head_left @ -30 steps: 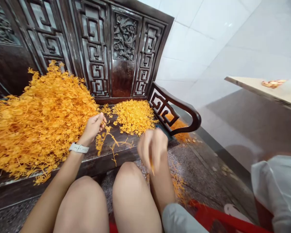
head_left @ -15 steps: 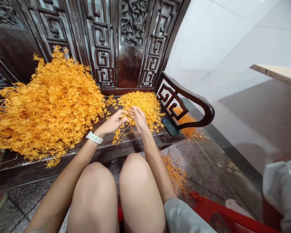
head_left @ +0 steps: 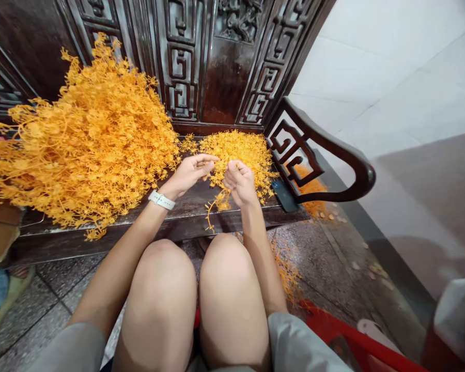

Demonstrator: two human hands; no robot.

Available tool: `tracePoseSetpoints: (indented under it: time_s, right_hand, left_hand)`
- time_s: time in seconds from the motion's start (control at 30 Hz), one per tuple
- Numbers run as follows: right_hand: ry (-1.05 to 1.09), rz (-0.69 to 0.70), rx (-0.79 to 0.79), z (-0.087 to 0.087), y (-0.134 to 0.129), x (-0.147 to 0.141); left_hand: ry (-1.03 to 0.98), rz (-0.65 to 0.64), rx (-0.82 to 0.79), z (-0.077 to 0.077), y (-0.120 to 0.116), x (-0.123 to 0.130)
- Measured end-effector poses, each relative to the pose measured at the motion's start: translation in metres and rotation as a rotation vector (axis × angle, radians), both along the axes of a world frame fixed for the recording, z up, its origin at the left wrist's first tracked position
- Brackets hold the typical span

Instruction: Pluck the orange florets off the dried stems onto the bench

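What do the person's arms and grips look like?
The left grip and right grip are bare, without gloves. A pale strap with little holes circles the left wrist; the right wrist is bare. The left sleeve and right sleeve are grey.

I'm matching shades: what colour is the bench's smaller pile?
The smaller pile is yellow-orange, clearest in the head view.

The large left heap of sprigs (head_left: 104,134) is vivid golden orange; the smaller far-right heap (head_left: 244,147) is yellower. Dark, glossy brown covers the bench seat (head_left: 139,223) and bench back (head_left: 227,77), the latter patterned with angular, key-like scrolls. A white watch strap (head_left: 161,200) and grey sleeves (head_left: 75,343) show near. The right wall (head_left: 352,62) is white with thin lines; speckled grey tiles (head_left: 81,276) have dark lines between them. At near right is a red object (head_left: 333,328).
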State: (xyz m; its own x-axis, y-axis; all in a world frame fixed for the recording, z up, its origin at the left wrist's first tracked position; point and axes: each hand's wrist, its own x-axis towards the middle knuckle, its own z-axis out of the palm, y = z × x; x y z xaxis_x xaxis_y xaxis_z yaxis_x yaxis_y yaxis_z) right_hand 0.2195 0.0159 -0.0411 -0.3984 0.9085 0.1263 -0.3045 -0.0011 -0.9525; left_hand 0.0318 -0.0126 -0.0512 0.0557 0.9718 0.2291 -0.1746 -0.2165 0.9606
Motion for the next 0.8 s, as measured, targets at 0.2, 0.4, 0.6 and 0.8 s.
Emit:
tracePoseSetpoints:
  time_s: [0.2,0.4,0.6,0.8]
  right_hand:
    - [0.009,-0.004,0.096,0.01,-0.002,0.006]
    - [-0.086,0.096,0.074,0.017,-0.006,0.004]
    - [-0.011,-0.107,0.047,0.009,-0.004,-0.006]
    - [0.008,-0.118,0.086,0.01,-0.006,-0.009]
  left_hand:
    - [-0.064,0.253,0.143,0.003,0.003,-0.005]
    - [0.115,0.363,0.269,0.014,-0.002,-0.004]
    - [0.087,0.29,0.241,0.017,-0.006,0.001]
    - [0.103,0.354,0.23,0.012,-0.002,0.0]
